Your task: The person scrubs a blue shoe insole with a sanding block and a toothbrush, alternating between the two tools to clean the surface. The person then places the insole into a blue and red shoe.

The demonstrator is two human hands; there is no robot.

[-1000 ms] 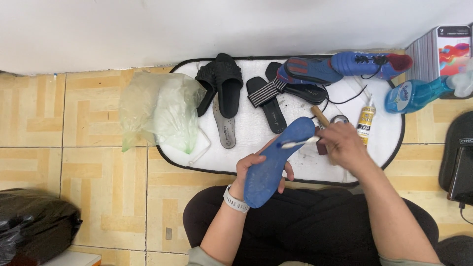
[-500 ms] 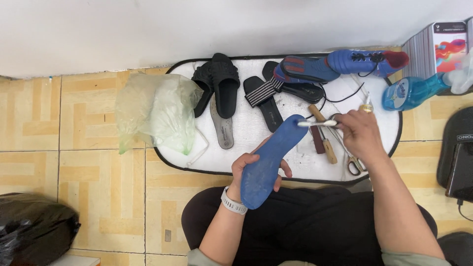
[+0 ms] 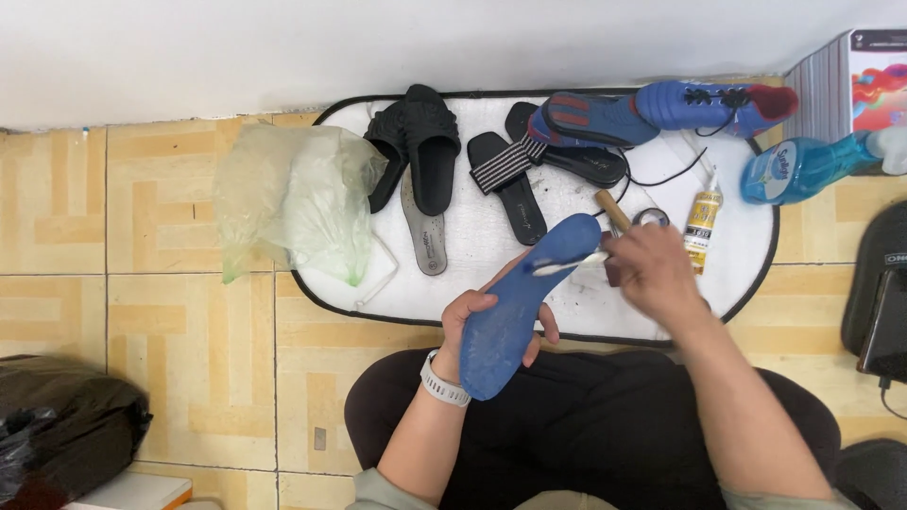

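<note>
The left hand [image 3: 472, 316] gripped a blue insole [image 3: 524, 302] from beneath, fingers curled around its narrow middle and the thumb wrapped over the near edge. The insole slanted up from the lap toward the white mat [image 3: 453, 293], its toe end raised above the mat's front rim. Its surface looked matte and foam-like, with pale scuffed patches.

The right hand [image 3: 652, 274] was clenched around a thin brush [image 3: 567, 266], whose pale tip lay against the insole just short of the toe. The hand was motion-blurred, so the exact finger placement could not be told.

On the oval, dark-edged mat lay black woven slides [image 3: 425, 151], a grey insole [image 3: 423, 231], a black sandal with a striped strap [image 3: 510, 179], a blue football boot [image 3: 709, 104] and a small yellow glue tube [image 3: 702, 222]. A crumpled translucent green plastic bag [image 3: 298, 203] rested on the tan tiled floor [image 3: 142, 312] beside the mat.
</note>
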